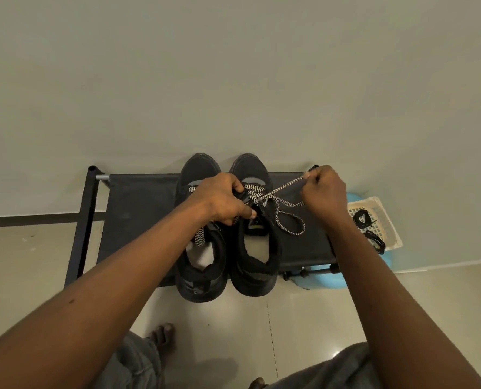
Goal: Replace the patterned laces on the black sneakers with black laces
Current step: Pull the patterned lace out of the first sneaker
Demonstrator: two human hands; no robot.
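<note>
Past the bare forearms (115, 293), the left hand (222, 200) grips the lacing of the right-hand black sneaker (254, 256) on the shoe rack (138, 209), while the right hand (325, 192) pinches its patterned lace (285, 186) taut. This looks like the untying step. The knot must loosen next, with the black laces (363, 220) waiting in the cream basket (385, 209) beside the rack.

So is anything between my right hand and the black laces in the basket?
Nothing visible. The black laces lie in the basket just right of the right hand, which pinches the patterned lace; the left hand holds the sneaker.
</note>
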